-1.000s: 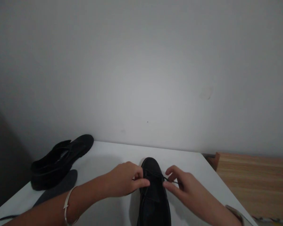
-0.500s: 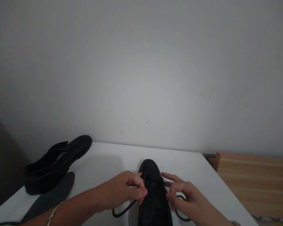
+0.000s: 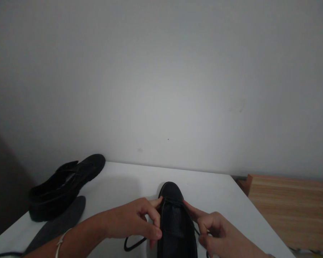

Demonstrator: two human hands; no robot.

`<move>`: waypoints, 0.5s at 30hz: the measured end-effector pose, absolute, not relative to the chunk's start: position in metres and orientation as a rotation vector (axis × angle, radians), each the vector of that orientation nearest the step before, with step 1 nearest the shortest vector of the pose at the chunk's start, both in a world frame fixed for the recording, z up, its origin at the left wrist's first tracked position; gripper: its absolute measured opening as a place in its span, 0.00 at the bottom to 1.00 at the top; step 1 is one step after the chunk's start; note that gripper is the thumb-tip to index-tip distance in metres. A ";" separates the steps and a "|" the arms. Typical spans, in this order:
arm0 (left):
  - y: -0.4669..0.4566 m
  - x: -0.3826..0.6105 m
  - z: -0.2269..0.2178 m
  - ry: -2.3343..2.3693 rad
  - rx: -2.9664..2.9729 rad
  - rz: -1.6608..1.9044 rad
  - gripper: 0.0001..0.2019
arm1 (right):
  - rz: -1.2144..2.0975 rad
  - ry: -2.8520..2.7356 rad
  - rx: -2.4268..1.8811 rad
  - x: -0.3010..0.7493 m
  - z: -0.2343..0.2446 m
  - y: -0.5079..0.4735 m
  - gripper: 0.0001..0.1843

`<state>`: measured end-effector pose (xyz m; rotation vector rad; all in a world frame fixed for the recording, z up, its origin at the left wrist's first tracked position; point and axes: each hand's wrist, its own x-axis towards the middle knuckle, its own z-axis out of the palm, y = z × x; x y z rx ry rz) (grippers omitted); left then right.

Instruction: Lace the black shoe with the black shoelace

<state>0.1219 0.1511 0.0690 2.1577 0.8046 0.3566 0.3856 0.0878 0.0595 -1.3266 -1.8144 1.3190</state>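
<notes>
A black lace-up shoe (image 3: 174, 218) stands on the white table (image 3: 118, 186), its toe pointing away from me. My left hand (image 3: 136, 222) is at the shoe's left side, fingers pinched on the black shoelace (image 3: 133, 244), which loops out onto the table below it. My right hand (image 3: 218, 233) is at the shoe's right side with its fingers curled round the lace's other end. Both index fingers reach toward the lacing near the toe.
A second black shoe (image 3: 63, 184) lies on its side at the table's far left, with a dark grey insole (image 3: 60, 224) just in front of it. A wooden surface (image 3: 290, 208) adjoins the table on the right. A plain white wall stands behind.
Both hands have drawn back toward me along the shoe, pulling lace out so that a loop now lies on the table at the left. The other shoe and insole stay put.
</notes>
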 end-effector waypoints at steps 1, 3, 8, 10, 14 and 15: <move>0.151 0.122 0.070 0.749 2.169 0.314 0.15 | 1.284 -1.853 -1.344 0.385 0.060 0.087 0.19; 0.149 0.123 0.075 0.718 2.214 0.254 0.14 | 1.158 -1.928 -1.407 0.384 0.064 0.086 0.19; 0.140 0.129 0.100 1.231 2.417 0.512 0.13 | 0.662 -1.803 -1.489 0.386 0.085 0.086 0.14; 0.133 0.137 0.115 1.217 2.407 0.658 0.15 | 0.644 -1.647 -1.379 0.382 0.096 0.085 0.12; 0.117 0.164 0.139 0.952 2.373 0.778 0.10 | 0.941 -1.379 -0.956 0.360 0.124 0.076 0.10; 0.113 0.171 0.143 0.879 2.363 0.758 0.11 | 1.019 -1.338 -0.857 0.353 0.131 0.072 0.10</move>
